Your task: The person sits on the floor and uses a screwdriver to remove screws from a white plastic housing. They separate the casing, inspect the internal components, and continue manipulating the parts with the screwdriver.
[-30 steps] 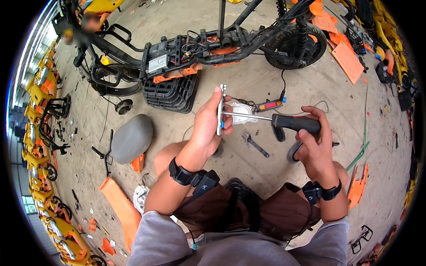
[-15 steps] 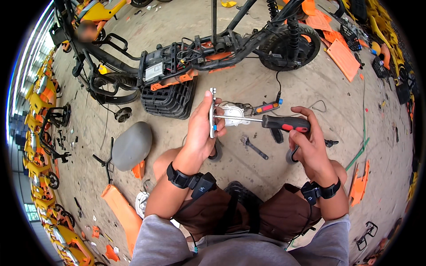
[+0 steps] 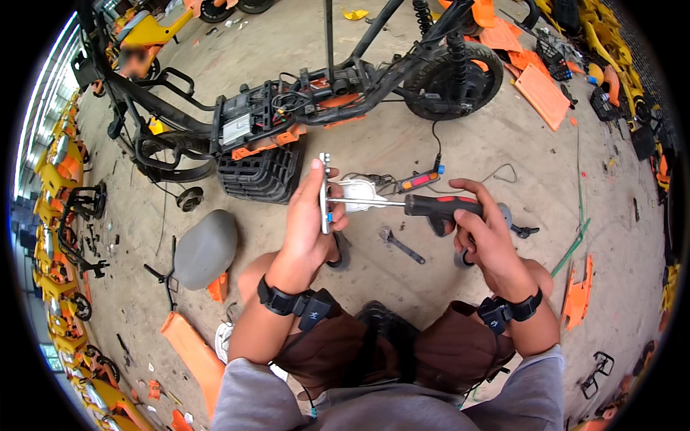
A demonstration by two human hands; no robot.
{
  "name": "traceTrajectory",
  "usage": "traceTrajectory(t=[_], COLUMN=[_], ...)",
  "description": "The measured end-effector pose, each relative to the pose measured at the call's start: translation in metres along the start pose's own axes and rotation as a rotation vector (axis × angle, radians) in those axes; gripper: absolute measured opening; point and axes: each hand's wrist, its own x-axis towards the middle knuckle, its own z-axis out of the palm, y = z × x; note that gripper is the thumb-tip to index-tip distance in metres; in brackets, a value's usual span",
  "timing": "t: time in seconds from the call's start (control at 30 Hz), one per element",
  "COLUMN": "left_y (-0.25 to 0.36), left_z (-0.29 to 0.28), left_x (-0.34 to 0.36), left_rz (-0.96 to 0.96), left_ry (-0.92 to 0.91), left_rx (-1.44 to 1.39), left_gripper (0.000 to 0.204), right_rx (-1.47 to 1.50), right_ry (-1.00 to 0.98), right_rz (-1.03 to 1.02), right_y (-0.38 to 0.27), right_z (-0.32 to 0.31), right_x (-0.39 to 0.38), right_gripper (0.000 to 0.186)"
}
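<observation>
My left hand [image 3: 303, 215] grips a thin silver metal plate [image 3: 324, 205], seen almost edge-on. Small knobs stand out near the plate's top end, and a small blue part [image 3: 330, 217] shows lower down. In my right hand [image 3: 489, 228] is a screwdriver [image 3: 440, 207] with a black and red handle, held between thumb and fingers. Its shaft runs level to the left and reaches the plate's face; the tip's exact seat is too small to make out. Behind the shaft, a whitish round metal cover [image 3: 359, 192] lies on the floor.
A stripped black scooter frame [image 3: 323, 111] rests on a black crate [image 3: 262, 172] ahead. An adjustable wrench [image 3: 402, 247], a light unit with a cable [image 3: 422, 179] and a grey seat [image 3: 206, 249] lie on the floor. Orange panels [image 3: 543, 97] are scattered at both sides.
The screwdriver handle has turned in my right hand: its red patches moved from the underside to the top. My left hand keeps its hold on the plate. The whole view has shifted slightly.
</observation>
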Motion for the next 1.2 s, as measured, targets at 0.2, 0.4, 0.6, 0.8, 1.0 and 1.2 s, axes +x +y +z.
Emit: traceTrajectory(t=[0.2, 0.4, 0.6, 0.8, 1.0, 1.2], left_y=[0.007, 0.002, 0.004, 0.001, -0.001, -0.001], left_z=[0.000, 0.010, -0.011, 0.000, -0.001, -0.009], left_x=[-0.002, -0.003, 0.006, 0.004, 0.006, 0.007], left_rz=[-0.017, -0.056, -0.052, -0.035, -0.052, -0.071], left_ry=[-0.011, 0.036, 0.012, 0.079, 0.047, -0.015], left_rx=[0.002, -0.046, -0.071, -0.016, -0.025, -0.027], left_gripper=[0.042, 0.043, 0.044, 0.045, 0.044, 0.044], right_rx=[0.030, -0.128, -0.062, -0.124, -0.064, -0.108], right_ry=[-0.023, 0.061, -0.001, -0.004, 0.043, 0.051], right_rz=[-0.103, -0.235, -0.180, -0.292, -0.213, -0.275], right_y=[0.013, 0.022, 0.027, 0.025, 0.025, 0.018], right_z=[-0.003, -0.005, -0.003, -0.001, -0.003, 0.000], right_x=[0.007, 0.007, 0.015, 0.008, 0.010, 0.001], right_gripper=[0.044, 0.061, 0.053, 0.054, 0.050, 0.052])
